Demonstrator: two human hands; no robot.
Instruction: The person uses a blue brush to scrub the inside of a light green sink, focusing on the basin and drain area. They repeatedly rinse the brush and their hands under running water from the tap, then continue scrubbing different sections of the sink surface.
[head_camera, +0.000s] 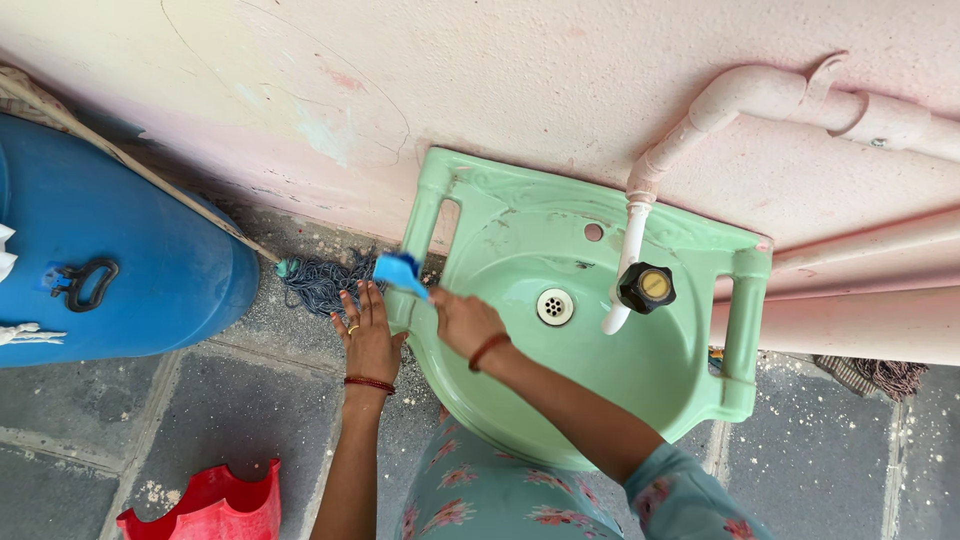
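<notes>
Head view looks straight down on your two hands at a pale green wall-mounted washbasin. Your right hand is closed around the handle of a blue scrubbing brush, and the brush head sits on the basin's left rim, right at the corner by the wall. Your left hand lies flat with fingers spread against the outer left edge of the basin, gripping nothing — it looks like a bracing hold.

Judging by where the brush is, you are working the rim rather than the bowl. I would put the scrubbing somewhere in its middle, though the picture cannot settle that: the bowl around the drain looks fairly clean and slightly glossy, with no foam or standing water that I can make out. The right rim and the ledge behind the white tap show no sign either way. No water runs from the tap, whose black knob sits over the bowl.

Around you: a blue drum to the left, a mop head lying on the stone floor just beside the basin, and a red plastic container — its rim jagged — near your left arm.
</notes>
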